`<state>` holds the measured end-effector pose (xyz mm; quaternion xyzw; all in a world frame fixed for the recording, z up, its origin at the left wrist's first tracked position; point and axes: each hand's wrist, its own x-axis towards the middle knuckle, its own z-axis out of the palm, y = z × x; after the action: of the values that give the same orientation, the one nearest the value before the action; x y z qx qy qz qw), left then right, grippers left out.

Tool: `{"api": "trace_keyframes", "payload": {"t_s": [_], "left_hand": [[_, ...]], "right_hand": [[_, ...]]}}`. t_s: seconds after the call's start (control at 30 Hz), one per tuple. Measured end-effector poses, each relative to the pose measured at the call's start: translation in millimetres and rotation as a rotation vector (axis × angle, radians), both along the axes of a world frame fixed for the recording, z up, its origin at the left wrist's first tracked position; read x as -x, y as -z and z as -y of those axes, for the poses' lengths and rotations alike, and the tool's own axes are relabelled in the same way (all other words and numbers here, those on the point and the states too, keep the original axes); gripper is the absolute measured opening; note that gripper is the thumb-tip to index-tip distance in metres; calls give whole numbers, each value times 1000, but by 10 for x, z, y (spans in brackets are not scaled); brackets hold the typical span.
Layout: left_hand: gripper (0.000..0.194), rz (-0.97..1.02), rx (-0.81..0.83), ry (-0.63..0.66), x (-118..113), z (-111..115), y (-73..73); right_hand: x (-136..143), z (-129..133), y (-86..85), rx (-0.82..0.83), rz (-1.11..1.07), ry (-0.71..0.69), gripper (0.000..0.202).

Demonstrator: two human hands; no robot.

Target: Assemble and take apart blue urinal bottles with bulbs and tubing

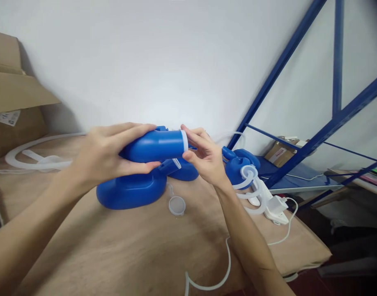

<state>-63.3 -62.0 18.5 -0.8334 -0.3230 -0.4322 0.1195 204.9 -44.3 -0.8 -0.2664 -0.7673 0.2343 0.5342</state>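
Note:
My left hand [106, 154] wraps round a rounded blue plastic tube-like piece [154, 146], held sideways above the table. A white ring [184, 141] edges its right end. My right hand [205, 156] pinches that ring between thumb and fingers. Just below the held piece is a blue plastic bottle [131, 193]; whether the two are joined cannot be made out. Another blue bottle [187, 170] is partly hidden behind the hands. On the table lies a translucent round cap [177, 205] with a small strap.
The wooden table [139, 246] meets a white wall. Cardboard boxes [16, 90] stand at the left, near a coiled translucent hose [14, 156]. More blue bottles [236, 168], tubing [251, 176] and a white power strip [276, 213] lie right, beside a blue metal rack [287, 57].

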Motion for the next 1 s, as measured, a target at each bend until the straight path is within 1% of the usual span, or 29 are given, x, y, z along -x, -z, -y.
{"api": "trace_keyframes", "payload": {"t_s": [0.07,0.1,0.17,0.2,0.23,0.27,0.37,0.4,0.43,0.47,0.5,0.57,0.63,0.7,0.73,0.77,0.8,0.83,0.9,0.93,1.0], "left_hand": [[60,-100,-10,-85,-33,-52,57],[58,-155,-1,-118,-51,-79,82],[56,-230,22,-143,-90,-142,143],[56,-246,36,-134,-111,-181,185],[57,-242,55,-118,-130,-228,238],[58,-218,73,-97,-148,-281,301],[63,-103,171,-30,-168,-464,511],[66,-79,215,-11,-160,-520,569],[68,-65,259,0,-145,-569,615],[70,-62,299,6,-123,-609,646],[71,-63,332,9,-97,-639,662],[72,-58,361,7,-34,-684,664],[72,-44,351,-6,37,-728,652],[72,-31,342,-43,115,-787,648],[72,-30,344,-67,156,-820,648],[72,-36,349,-89,196,-851,648],[73,-51,353,-108,235,-877,645],[73,-75,353,-125,271,-896,637],[73,-113,336,-151,334,-903,599],[73,-112,317,-159,359,-891,567],[72,-80,267,-157,393,-832,481]], "right_hand": [[31,-103,57,151,-5,61,65],[40,-160,90,249,-4,51,66],[35,-272,152,439,18,-38,70],[20,-319,173,500,38,-79,72],[-5,-358,181,528,65,-98,72],[-39,-387,176,520,87,-85,71],[-202,-414,93,417,115,37,66],[-274,-409,53,401,154,79,64],[-350,-401,17,412,232,106,63],[-424,-391,-11,451,356,106,62],[-489,-380,-24,513,524,78,61],[-556,-358,5,663,889,-23,59],[-497,-341,116,775,1152,-87,62],[-313,-333,288,815,1282,-79,75],[-192,-334,383,872,1360,-136,86],[-65,-337,476,892,1399,-149,96],[57,-341,559,895,1452,-146,100],[163,-344,624,870,1484,-166,99],[296,-337,678,751,1497,-222,83],[312,-324,656,677,1492,-251,71],[234,-273,517,548,1449,-298,47]]}}
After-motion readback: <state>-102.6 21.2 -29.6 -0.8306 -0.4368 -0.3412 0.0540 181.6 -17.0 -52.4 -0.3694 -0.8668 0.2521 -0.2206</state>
